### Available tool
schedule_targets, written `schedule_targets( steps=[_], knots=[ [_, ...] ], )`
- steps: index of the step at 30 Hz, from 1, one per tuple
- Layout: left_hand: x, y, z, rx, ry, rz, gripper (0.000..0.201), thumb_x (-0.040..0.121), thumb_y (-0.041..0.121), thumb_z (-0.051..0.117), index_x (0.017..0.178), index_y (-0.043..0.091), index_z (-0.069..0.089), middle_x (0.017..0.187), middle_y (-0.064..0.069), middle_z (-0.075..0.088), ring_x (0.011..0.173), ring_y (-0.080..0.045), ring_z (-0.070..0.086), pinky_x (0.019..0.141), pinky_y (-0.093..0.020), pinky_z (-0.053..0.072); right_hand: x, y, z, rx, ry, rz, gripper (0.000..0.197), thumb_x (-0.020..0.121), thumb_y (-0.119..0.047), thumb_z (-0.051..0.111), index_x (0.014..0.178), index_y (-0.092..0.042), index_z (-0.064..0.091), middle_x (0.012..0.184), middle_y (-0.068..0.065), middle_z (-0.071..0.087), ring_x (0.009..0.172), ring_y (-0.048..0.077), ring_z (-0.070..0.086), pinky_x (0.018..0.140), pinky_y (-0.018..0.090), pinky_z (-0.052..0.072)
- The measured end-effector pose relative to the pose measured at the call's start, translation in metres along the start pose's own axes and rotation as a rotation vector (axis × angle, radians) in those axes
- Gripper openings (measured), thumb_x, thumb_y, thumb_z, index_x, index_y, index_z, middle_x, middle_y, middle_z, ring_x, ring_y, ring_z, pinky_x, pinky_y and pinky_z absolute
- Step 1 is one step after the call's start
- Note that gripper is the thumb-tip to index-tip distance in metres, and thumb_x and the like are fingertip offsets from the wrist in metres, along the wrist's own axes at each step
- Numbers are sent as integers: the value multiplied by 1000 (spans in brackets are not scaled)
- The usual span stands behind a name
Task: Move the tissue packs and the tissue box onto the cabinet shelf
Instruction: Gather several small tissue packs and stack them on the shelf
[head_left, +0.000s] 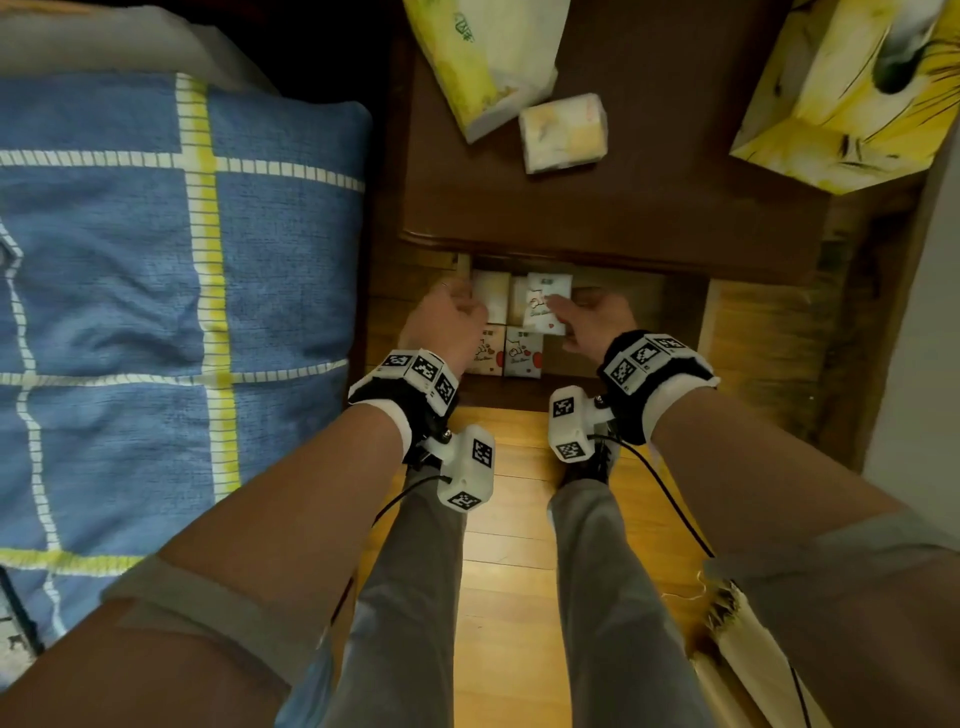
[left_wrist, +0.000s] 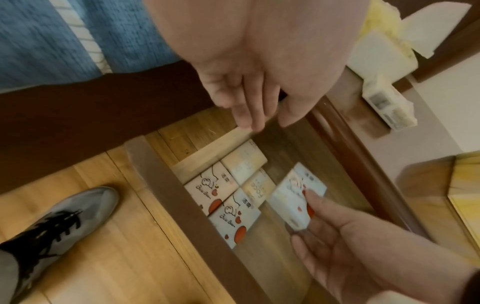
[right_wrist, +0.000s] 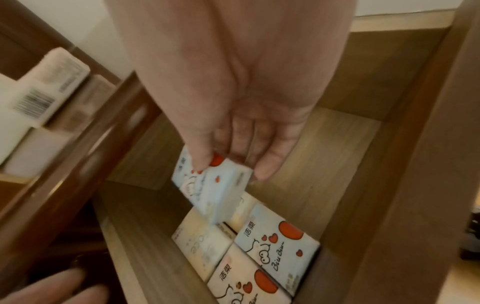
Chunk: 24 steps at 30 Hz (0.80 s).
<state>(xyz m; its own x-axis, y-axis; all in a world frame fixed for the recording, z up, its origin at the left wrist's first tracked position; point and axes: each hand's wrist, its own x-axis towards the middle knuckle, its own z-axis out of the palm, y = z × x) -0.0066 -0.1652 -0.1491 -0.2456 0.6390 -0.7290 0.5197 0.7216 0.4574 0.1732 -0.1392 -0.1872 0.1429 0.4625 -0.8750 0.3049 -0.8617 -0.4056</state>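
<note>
Pinching one soft, featherlight tissue pack (right_wrist: 211, 190) by its short end with right hand (right_wrist: 233, 127), left hand (left_wrist: 249, 86) loosely spread.

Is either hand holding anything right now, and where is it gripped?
The right hand pinches a small white tissue pack with red hearts by its near end, thumb on top. The left hand holds nothing.

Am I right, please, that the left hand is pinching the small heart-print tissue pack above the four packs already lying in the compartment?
Not quite: the right hand pinches that heart-print tissue pack, as the right wrist view shows. The left hand holds nothing, fingers extended. The rest stands: four packs lie in the compartment below it.
</note>
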Motion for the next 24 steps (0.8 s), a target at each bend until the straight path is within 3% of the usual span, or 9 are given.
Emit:
schedule_targets(
  steps=[3, 5, 7, 10, 12, 14, 18, 20, 24],
  knots=[
    [9, -12, -10, -8, 112, -4, 49, 87, 29, 60, 135, 24, 49, 126, 3, 59, 111, -19, 61, 95, -41, 52, 16, 3, 9, -67, 94, 31, 45, 91, -27, 66, 131, -9, 54, 125, 12, 65, 109, 30, 65, 92, 44, 56],
    [12, -18, -14, 7, 63, -15, 58, 88, 26, 61, 142, 23, 42, 139, -3, 50, 120, -22, 56, 99, -41, 50, 24, 2, 18, -85, 119, 25, 44, 92, -24, 65, 131, -8, 54, 128, 13, 64, 113, 31, 63, 96, 44, 54],
    [14, -24, -16, 12, -40, -16, 64, 92, 22, 59, 150, 26, 32, 149, -6, 44, 120, -22, 57, 91, -31, 49, 31, 0, 27, -114, 146, -25, 36, 93, -19, 63, 127, -9, 57, 127, 12, 65, 115, 30, 62, 96, 39, 52],
    [11, -28, -18, 54, -151, 45, 64, 96, 20, 52, 152, 37, 27, 143, -5, 55, 88, -22, 68, 65, -29, 53, 38, -1, 38, -228, 106, -64, 31, 95, -13, 57, 125, -9, 58, 126, 12, 65, 113, 30, 63, 88, 33, 51],
    [10, -30, -18, 89, -172, 70, 64, 96, 21, 50, 151, 41, 27, 137, -3, 60, 64, -15, 60, 59, -35, 55, 39, 1, 42, -343, 32, -4, 33, 93, -16, 55, 125, -8, 58, 123, 13, 65, 104, 30, 64, 81, 32, 50],
    [11, -32, -17, 75, -182, 67, 65, 95, 21, 51, 152, 42, 26, 138, -2, 59, 59, -11, 54, 58, -34, 54, 38, 3, 44, -395, -13, 26, 36, 93, -18, 55, 128, -9, 56, 122, 13, 64, 102, 29, 63, 79, 33, 50],
    [14, -32, -16, 16, -180, 24, 64, 95, 23, 55, 152, 35, 29, 150, 7, 48, 104, -9, 58, 76, -22, 48, 39, -1, 42, -458, 77, -91, 44, 90, -13, 52, 133, -14, 45, 130, 13, 55, 113, 35, 59, 93, 43, 53],
    [15, -31, -15, 8, -187, 10, 64, 94, 24, 57, 151, 33, 30, 148, 6, 50, 122, -17, 56, 90, -28, 51, 40, -4, 44, -541, 38, -102, 44, 92, -8, 49, 136, -9, 44, 134, 17, 52, 116, 35, 57, 97, 46, 51],
    [18, -30, -14, 21, -176, -9, 60, 93, 26, 56, 149, 29, 34, 146, 4, 52, 119, -22, 60, 95, -43, 55, 41, 1, 51, -513, -104, -147, 67, 91, -4, 53, 150, -24, 27, 144, 9, 47, 124, 27, 54, 93, 34, 51]
  ],
)
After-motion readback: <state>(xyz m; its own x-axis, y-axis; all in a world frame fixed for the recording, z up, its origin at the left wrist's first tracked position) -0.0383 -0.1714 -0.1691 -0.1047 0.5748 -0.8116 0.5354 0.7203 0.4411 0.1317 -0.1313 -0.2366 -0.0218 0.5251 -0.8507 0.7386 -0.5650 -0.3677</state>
